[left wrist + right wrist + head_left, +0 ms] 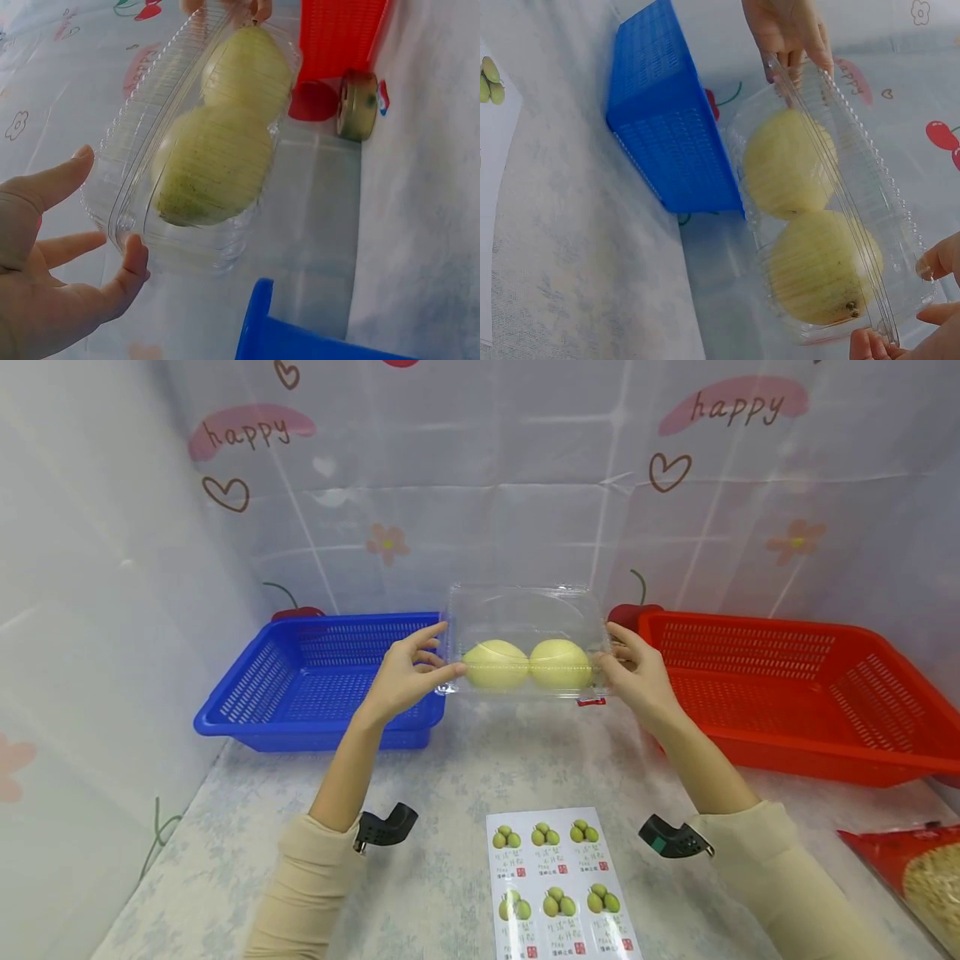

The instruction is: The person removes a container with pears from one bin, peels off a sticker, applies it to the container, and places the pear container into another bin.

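A clear plastic clamshell box (pixel 525 610) with two round, pale yellow-green fruits, pear-like (pixel 495 665) (pixel 821 266), is held up above the table between both hands. Its lid is down over the fruits, which lie side by side and touch. My left hand (pixel 408 672) grips the box's left end, thumb at the front edge and fingers behind. At the opposite end my right hand (pixel 637 672) holds it the same way. In the left wrist view, the left thumb and fingertips (pixel 133 251) are right at the box's ridged rim.
A blue basket (pixel 262 727) stands at the left, a red basket (pixel 787 752) at the right. A sheet of fruit stickers (pixel 540 868) lies in front. A tape roll (pixel 357 105) is near the red basket. A red bag (pixel 885 852) lies at the right edge.
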Tool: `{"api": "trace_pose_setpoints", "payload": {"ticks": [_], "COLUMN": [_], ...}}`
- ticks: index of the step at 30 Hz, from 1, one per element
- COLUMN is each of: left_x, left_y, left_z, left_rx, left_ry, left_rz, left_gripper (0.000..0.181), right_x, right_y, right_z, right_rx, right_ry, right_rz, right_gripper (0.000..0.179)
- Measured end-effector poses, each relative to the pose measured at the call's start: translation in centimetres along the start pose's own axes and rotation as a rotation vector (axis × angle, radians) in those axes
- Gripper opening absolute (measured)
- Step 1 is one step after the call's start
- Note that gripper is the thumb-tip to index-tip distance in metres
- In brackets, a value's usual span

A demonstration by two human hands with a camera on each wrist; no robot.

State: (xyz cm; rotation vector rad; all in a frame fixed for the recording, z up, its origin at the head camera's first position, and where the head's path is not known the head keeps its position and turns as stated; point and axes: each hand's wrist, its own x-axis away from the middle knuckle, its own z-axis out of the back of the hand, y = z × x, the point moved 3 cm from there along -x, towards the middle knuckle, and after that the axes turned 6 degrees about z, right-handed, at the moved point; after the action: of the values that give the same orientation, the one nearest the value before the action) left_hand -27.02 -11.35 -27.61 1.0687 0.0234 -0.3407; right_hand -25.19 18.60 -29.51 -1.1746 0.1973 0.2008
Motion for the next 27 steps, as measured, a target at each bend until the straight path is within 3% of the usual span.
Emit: {"api": "trace_pose_setpoints", "payload": {"ticks": [7, 15, 21, 27], "left_x": [0.4, 1.6, 2.3, 3.2], "left_y": [-0.2, 0.0, -0.1, -0.9], "left_z": [-2.2, -4.5, -6.0, -7.2], "left_rx": [0.007, -0.037, -0.079, -0.080], "left_ry": [0.004, 0.010, 0.087, 0.149], "left_rz": [-0.049, -0.052, -0.036, -0.035], "left_gripper": [0.067, 0.068, 0.073, 0.077], "right_x": [0.6, 1.6, 2.4, 3.4], "right_y": [0.7, 1.2, 1.7, 2.0], "right_z": [0.3, 1.2, 1.3, 1.3], "right_rx": [0.052, 0.125, 0.164, 0.300], "right_ry": [0.021, 0.016, -0.036, -0.135], "right_rz": [-0.019, -0.033, -0.005, 0.029], "right_gripper": [0.061, 0.060, 0.062, 0.063]}}
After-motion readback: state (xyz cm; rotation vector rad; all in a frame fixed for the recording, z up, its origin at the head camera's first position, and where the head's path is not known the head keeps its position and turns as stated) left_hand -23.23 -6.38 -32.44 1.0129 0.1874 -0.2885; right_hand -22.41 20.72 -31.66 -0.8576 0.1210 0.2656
